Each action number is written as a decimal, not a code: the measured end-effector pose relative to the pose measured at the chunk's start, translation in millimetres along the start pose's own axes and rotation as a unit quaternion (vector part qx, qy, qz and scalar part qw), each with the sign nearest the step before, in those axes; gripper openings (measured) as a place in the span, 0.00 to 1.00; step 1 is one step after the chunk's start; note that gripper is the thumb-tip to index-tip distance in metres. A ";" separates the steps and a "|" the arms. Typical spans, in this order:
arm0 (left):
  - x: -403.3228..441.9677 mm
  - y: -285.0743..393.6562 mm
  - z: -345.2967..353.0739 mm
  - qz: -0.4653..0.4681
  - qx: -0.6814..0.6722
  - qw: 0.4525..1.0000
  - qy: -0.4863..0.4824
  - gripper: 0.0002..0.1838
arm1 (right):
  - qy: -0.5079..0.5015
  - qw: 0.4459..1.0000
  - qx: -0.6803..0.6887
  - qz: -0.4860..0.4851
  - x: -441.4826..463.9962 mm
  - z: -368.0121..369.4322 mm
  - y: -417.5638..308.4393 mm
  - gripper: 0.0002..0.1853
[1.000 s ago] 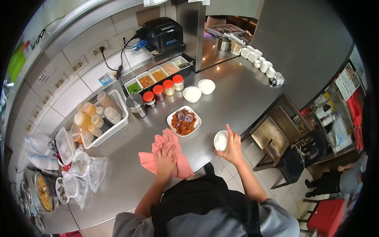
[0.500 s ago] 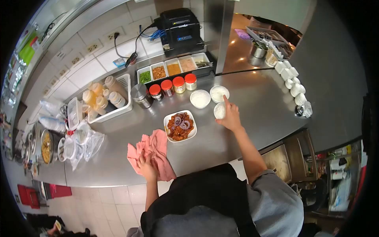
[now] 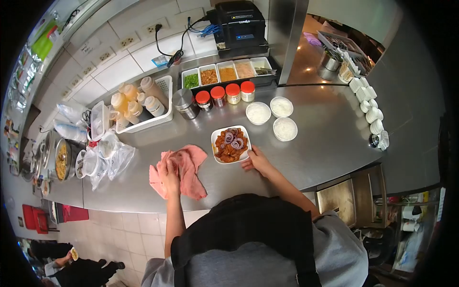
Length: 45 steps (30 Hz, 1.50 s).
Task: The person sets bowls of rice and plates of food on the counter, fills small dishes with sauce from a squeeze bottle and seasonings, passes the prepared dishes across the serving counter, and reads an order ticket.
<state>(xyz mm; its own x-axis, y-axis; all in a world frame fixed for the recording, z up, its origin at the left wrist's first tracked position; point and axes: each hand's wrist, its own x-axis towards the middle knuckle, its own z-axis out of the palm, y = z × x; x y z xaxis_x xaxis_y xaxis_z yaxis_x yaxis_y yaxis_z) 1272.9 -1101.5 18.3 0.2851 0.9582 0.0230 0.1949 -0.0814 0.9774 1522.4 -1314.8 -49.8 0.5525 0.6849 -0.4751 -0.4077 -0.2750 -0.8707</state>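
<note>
A white square bowl [image 3: 214, 149] stands on the steel counter, filled with glazed reddish-brown food [image 3: 233, 152] topped with purple onion rings [image 3: 235, 140]. My right hand [image 3: 258, 161] pinches its lower right corner, thumb at the rim and fingers at the side. To the left, my left hand [image 3: 169, 179] lies on a crumpled pink cloth [image 3: 191, 173], its fingers bunched into the fabric. Three round bowls of white rice, one nearest [image 3: 285, 129], one at the left [image 3: 258, 113] and one behind [image 3: 281, 107], are grouped to the right of the square bowl.
Behind are red-lidded jars [image 3: 233, 93], a steel canister [image 3: 185, 104], a topping tray [image 3: 227, 74] and a black printer [image 3: 241, 28]. A white basket [image 3: 167, 112] of squeeze bottles and plastic bags [image 3: 114, 160] are left. Small white dishes [image 3: 373, 114] line the right edge. Another person [image 3: 79, 268] is lower left.
My right hand has left the nearest rice bowl and come to the square bowl's corner. My left hand has shifted left with the pink cloth. The head view has turned slightly.
</note>
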 end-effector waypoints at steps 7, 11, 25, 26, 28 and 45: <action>20.3 -5.9 11.2 -0.020 -0.284 0.957 -0.059 0.13 | -0.033 0.999 0.030 -0.009 8.0 -14.6 -0.3 0.19; 25.3 70.2 -20.1 0.205 0.032 0.976 -0.073 0.14 | -0.038 0.999 0.017 0.004 -18.0 -27.5 -40.3 0.20; 5.8 -2.4 93.8 -0.277 -0.592 0.731 -0.197 0.15 | -0.055 0.997 -0.011 -0.045 -46.0 22.4 -78.5 0.22; 7.8 -7.2 90.1 -0.296 -0.615 0.704 -0.198 0.14 | -0.046 0.997 -0.025 -0.054 -47.1 25.7 -79.2 0.22; 4.8 -1.4 82.0 -0.276 -0.555 0.756 -0.210 0.13 | -0.030 0.996 -0.052 -0.071 -47.6 30.8 -80.0 0.22; 30.3 28.4 -19.3 -0.025 -0.236 0.971 0.014 0.12 | 0.000 0.997 -0.056 -0.046 -13.5 17.9 3.1 0.24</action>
<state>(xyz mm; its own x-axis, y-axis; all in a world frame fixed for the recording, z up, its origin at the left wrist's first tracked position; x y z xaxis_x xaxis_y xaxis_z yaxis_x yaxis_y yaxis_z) 1268.9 -1069.5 50.8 0.2585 0.9656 -0.0283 -0.2461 0.0942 0.9647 1500.6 -1312.8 -43.9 0.5845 0.7100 -0.3926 -0.2711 -0.2852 -0.9193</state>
